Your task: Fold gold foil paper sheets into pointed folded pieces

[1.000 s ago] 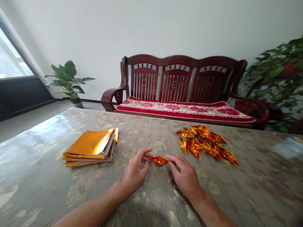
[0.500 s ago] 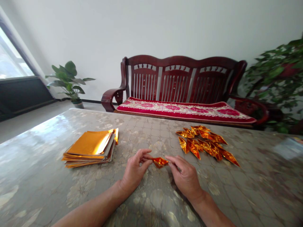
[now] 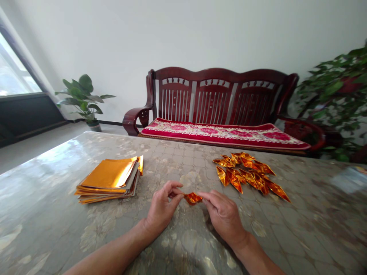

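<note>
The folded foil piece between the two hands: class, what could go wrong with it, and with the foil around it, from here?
The left hand and right hand pinch the folded foil piece at opposite ends, so a hard pull might tear or crumple it. The stack of foil sheets has uneven edges, so a knock could make some slide.

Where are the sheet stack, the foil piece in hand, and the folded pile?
Sheet stack (image 3: 107,173): head view, on the top sheet.
Foil piece (image 3: 193,198): head view, on its middle.
Folded pile (image 3: 250,177): head view, on a piece near its middle.
</note>
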`<act>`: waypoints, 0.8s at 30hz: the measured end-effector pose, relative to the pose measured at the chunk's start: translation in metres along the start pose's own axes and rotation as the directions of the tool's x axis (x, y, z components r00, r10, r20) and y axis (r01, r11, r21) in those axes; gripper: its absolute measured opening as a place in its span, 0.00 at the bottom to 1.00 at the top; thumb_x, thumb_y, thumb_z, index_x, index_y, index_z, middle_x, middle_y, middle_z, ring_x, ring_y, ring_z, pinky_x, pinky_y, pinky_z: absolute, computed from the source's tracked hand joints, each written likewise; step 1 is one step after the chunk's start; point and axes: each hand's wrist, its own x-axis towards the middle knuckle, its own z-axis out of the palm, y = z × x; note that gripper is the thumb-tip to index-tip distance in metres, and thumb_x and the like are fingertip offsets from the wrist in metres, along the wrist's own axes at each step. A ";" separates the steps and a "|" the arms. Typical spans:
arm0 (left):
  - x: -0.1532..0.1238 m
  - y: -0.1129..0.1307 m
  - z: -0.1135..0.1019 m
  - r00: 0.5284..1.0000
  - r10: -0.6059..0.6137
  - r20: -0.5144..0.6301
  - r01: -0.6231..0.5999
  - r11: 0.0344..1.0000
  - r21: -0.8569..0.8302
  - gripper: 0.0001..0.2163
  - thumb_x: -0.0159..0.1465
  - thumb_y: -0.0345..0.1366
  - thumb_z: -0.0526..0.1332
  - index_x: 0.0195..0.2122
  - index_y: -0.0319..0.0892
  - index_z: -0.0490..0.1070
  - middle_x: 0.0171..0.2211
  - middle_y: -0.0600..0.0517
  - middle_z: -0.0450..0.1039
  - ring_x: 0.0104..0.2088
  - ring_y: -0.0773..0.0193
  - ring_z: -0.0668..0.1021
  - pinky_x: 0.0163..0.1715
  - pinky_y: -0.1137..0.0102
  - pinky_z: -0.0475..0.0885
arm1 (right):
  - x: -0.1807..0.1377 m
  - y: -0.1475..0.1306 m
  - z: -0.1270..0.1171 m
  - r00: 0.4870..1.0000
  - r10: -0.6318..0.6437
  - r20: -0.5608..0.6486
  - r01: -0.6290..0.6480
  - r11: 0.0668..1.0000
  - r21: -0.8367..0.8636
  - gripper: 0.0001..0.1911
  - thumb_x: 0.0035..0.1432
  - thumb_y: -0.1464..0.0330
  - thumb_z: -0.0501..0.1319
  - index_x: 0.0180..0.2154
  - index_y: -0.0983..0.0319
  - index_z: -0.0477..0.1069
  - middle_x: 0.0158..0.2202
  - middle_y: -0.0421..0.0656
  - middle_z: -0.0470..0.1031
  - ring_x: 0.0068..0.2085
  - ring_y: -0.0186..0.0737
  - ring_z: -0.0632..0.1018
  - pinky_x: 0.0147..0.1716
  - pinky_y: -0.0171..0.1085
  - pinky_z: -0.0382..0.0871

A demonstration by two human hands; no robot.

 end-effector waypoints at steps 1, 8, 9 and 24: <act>0.000 0.001 0.000 1.000 0.010 0.001 -0.010 1.000 0.006 0.07 0.62 0.31 0.60 0.42 0.43 0.70 0.29 0.56 0.78 0.30 0.67 0.79 0.35 0.73 0.73 | 0.000 -0.001 -0.001 1.000 -0.003 0.006 0.003 1.000 0.001 0.12 0.66 0.73 0.56 0.44 0.57 0.77 0.30 0.40 0.77 0.32 0.37 0.79 0.32 0.33 0.71; 0.001 0.003 0.001 0.994 0.104 -0.014 -0.103 0.992 0.072 0.03 0.62 0.28 0.58 0.32 0.42 0.66 0.28 0.57 0.71 0.29 0.69 0.74 0.32 0.75 0.69 | 0.002 -0.005 -0.002 1.000 -0.006 0.005 0.006 1.000 0.010 0.12 0.65 0.74 0.56 0.42 0.58 0.77 0.28 0.40 0.76 0.31 0.38 0.78 0.32 0.34 0.69; 0.001 0.002 0.002 0.994 0.109 -0.008 -0.109 0.991 0.075 0.03 0.63 0.28 0.58 0.32 0.42 0.67 0.28 0.57 0.71 0.29 0.69 0.74 0.32 0.76 0.69 | 0.002 -0.004 -0.001 1.000 -0.007 0.002 0.007 1.000 0.008 0.12 0.65 0.74 0.56 0.42 0.58 0.77 0.29 0.40 0.77 0.32 0.38 0.78 0.33 0.34 0.70; -0.001 -0.001 -0.003 0.972 0.190 0.135 -0.212 0.962 0.172 0.11 0.67 0.27 0.57 0.41 0.46 0.77 0.33 0.54 0.73 0.36 0.67 0.76 0.37 0.75 0.68 | -0.006 0.006 0.004 0.997 -0.064 0.036 0.064 0.998 -0.002 0.15 0.66 0.75 0.56 0.50 0.58 0.74 0.36 0.43 0.78 0.37 0.39 0.78 0.38 0.36 0.71</act>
